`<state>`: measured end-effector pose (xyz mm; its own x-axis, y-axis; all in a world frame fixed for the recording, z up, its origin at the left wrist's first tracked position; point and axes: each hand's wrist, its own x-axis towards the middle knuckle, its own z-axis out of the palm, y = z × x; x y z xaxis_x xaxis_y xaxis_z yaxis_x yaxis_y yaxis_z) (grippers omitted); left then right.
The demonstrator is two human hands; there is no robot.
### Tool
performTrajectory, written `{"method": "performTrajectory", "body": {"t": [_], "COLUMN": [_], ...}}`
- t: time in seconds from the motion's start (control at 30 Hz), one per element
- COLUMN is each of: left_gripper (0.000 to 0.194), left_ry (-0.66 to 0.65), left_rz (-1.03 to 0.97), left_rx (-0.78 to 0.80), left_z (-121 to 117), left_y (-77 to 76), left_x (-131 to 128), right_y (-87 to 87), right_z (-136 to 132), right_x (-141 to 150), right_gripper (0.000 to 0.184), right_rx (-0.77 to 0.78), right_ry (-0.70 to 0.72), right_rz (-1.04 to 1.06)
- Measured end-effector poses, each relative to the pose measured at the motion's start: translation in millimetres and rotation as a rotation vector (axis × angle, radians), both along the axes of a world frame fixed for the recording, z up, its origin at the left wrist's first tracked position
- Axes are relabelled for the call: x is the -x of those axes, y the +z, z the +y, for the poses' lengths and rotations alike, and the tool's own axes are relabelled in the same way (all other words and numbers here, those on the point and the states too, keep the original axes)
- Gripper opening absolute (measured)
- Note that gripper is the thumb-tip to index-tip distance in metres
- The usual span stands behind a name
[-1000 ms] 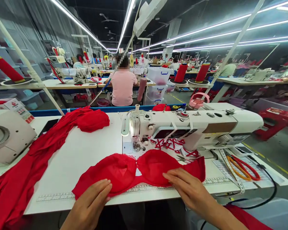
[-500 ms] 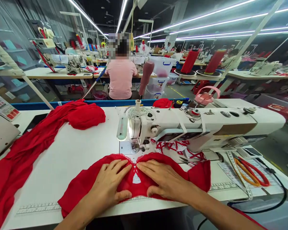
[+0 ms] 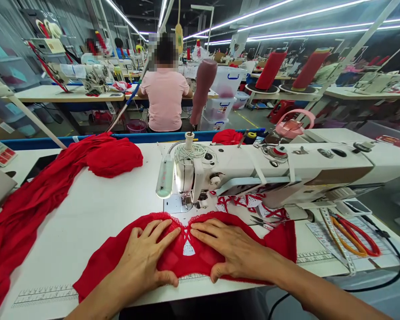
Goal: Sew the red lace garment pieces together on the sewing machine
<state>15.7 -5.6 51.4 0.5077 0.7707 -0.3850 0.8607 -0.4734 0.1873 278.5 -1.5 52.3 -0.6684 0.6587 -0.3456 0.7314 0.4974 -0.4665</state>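
Observation:
A red bra lies spread across the table's front part, its lace-edged cups side by side and a small white dotted triangle with crossed red straps at the centre. My left hand rests flat on the left cup, fingers apart and thumb near the lower edge. On the right cup lies my right hand, also with fingers spread, its fingertips close to the centre. Just beyond the bra is the needle area of a white sewing machine. Parts of both cups are hidden under my hands.
A long heap of red fabric runs down the left side. Small snips and white-and-red dotted pieces lie under the machine arm. Orange-and-red-handled scissors rest at right by a measuring tape. A person in pink sits ahead.
Both hands moved from the bra's lower edges inward onto the cups beside the centre, and the fingers spread. In the last half second they have hardly moved; the view has shifted slightly.

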Motion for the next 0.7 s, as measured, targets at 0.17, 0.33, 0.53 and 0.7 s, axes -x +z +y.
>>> {"method": "performTrajectory", "body": {"t": [0.17, 0.33, 0.53, 0.7], "left_gripper": [0.104, 0.104, 0.099, 0.096], "left_ry": [-0.003, -0.001, -0.007, 0.007], "left_rz": [-0.01, -0.044, -0.076, -0.063], "left_rx": [0.001, -0.029, -0.096, -0.091], "left_z": [0.8, 0.0, -2.7, -2.3], "left_y": [0.6, -3.4, -6.8, 0.8], "left_x": [2.4, 5.2, 7.2, 7.3], "right_y": [-4.2, -3.6, -3.2, -5.6], "right_z": [0.8, 0.2, -3.1, 1.1], "right_x": [-2.1, -2.7, -4.2, -4.4], "right_gripper": [0.087, 0.089, 0.09, 0.091], "right_rx": [0.022, 0.028, -0.004, -0.079], "right_ry": [-0.012, -0.024, -0.016, 0.018], "right_rz": [0.035, 0.024, 0.064, 0.086]}}
